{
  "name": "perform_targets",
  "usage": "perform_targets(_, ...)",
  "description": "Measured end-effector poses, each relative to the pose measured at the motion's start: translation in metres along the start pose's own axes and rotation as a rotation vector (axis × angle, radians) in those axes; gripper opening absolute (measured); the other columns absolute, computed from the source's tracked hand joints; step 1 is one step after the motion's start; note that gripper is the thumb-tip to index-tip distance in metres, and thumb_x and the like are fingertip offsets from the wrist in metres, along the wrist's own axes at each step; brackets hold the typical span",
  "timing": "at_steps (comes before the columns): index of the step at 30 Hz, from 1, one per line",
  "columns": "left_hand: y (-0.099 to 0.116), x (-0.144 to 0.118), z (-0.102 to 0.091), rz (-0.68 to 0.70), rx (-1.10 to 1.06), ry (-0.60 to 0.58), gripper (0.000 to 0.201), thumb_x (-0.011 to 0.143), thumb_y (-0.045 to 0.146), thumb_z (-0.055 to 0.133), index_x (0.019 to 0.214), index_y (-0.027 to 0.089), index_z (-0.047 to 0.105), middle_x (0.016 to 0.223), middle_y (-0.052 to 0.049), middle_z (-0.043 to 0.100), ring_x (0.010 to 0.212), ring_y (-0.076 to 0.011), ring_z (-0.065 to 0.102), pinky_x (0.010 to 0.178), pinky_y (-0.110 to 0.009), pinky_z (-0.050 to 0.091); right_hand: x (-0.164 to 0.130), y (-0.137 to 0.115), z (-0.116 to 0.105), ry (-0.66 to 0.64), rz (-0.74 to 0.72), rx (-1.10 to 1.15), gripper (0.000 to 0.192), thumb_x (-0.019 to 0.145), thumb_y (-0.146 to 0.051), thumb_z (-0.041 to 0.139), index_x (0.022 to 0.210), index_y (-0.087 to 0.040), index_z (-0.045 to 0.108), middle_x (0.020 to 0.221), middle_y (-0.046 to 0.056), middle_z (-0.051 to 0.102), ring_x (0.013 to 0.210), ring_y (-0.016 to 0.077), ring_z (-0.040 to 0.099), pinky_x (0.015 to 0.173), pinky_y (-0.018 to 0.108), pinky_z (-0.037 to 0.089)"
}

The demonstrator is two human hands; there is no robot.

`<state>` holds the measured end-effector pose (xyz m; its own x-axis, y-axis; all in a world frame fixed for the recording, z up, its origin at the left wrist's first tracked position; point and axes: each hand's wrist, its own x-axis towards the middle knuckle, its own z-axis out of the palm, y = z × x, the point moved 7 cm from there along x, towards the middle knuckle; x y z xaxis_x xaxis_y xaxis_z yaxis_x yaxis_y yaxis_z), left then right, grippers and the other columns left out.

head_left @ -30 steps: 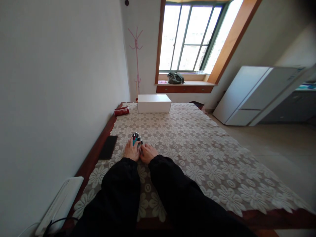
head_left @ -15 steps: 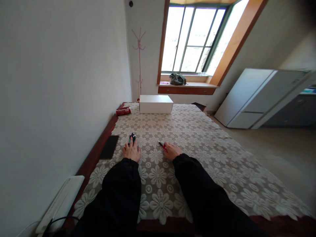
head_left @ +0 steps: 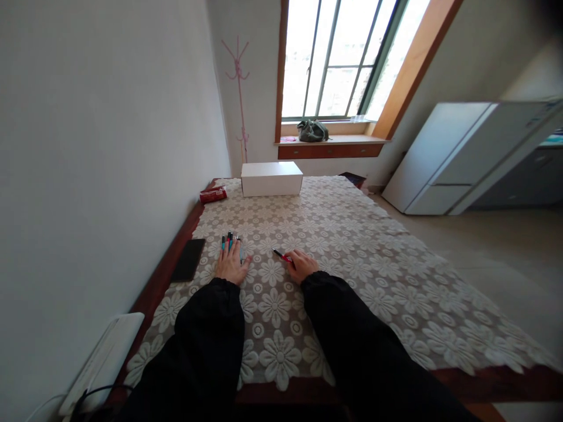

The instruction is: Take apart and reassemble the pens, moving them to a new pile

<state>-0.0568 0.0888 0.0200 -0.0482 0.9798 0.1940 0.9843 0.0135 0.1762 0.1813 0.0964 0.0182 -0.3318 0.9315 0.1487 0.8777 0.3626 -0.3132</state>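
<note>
Red-black slender pen [head_left: 281, 255] in pinched right grip [head_left: 302, 266], left grip [head_left: 232, 265] splayed over pens [head_left: 230, 237]

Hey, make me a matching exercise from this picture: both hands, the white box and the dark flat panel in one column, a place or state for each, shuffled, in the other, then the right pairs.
Things
1. left hand
2. right hand
3. white box
4. dark flat panel

Places and states
A. toward the far end of the table
B. curled, holding a red and black pen
C. lying near the table's left edge, beside the wall
D. fingers extended over several pens

Pairs
1-D, 2-B, 3-A, 4-C
</note>
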Motion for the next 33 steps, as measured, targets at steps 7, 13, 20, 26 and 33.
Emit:
perform_targets(7,-0.004,0.0,0.006,-0.029,0.042,-0.031,0.067,0.094,0.047,0.035,0.151,0.012,0.032,0.158,-0.009,0.029,0.148,-0.0329,0.016,0.118,-0.05,0.022,-0.001,-0.002,-0.001,0.017,-0.02,0.02,0.029,0.089,-0.02,0.049,0.114,-0.025,0.062,0.109,0.005,0.063,0.104,0.0189,0.057,0.085,0.027,0.039)
perform_targets(13,-0.002,-0.004,0.0,-0.079,0.077,-0.018,0.059,0.094,0.042,0.037,0.149,0.021,0.037,0.156,-0.009,0.034,0.14,-0.032,0.031,0.111,-0.052,0.031,0.0,-0.001,0.001,0.017,-0.013,0.029,0.03,0.089,-0.021,0.05,0.116,-0.025,0.063,0.11,0.005,0.063,0.102,0.0191,0.058,0.084,0.027,0.04)
perform_targets(20,0.003,-0.008,-0.014,-0.116,0.085,-0.003,0.061,0.091,0.049,0.044,0.145,0.022,0.043,0.15,-0.014,0.041,0.129,-0.0361,0.04,0.103,-0.053,0.036,-0.001,-0.001,0.001,0.025,-0.016,0.03,0.029,0.089,-0.021,0.05,0.115,-0.025,0.062,0.109,0.005,0.063,0.103,0.0187,0.057,0.084,0.026,0.04)
perform_targets(26,-0.003,-0.007,-0.016,-0.136,0.076,0.035,0.065,0.087,0.051,0.05,0.144,0.02,0.044,0.148,-0.016,0.042,0.132,-0.0377,0.037,0.106,-0.054,0.033,-0.001,0.0,0.001,0.008,-0.003,0.024,0.029,0.089,-0.021,0.051,0.116,-0.026,0.062,0.109,0.004,0.063,0.103,0.0182,0.058,0.084,0.026,0.04)
perform_targets(33,0.0,-0.009,-0.003,-0.067,0.086,-0.002,0.059,0.094,0.039,0.035,0.149,0.019,0.036,0.155,-0.012,0.035,0.144,-0.0291,0.025,0.116,-0.055,0.02,0.0,-0.001,0.0,0.0,-0.004,0.033,0.03,0.089,-0.02,0.051,0.116,-0.025,0.062,0.111,0.005,0.063,0.104,0.019,0.057,0.085,0.027,0.039)
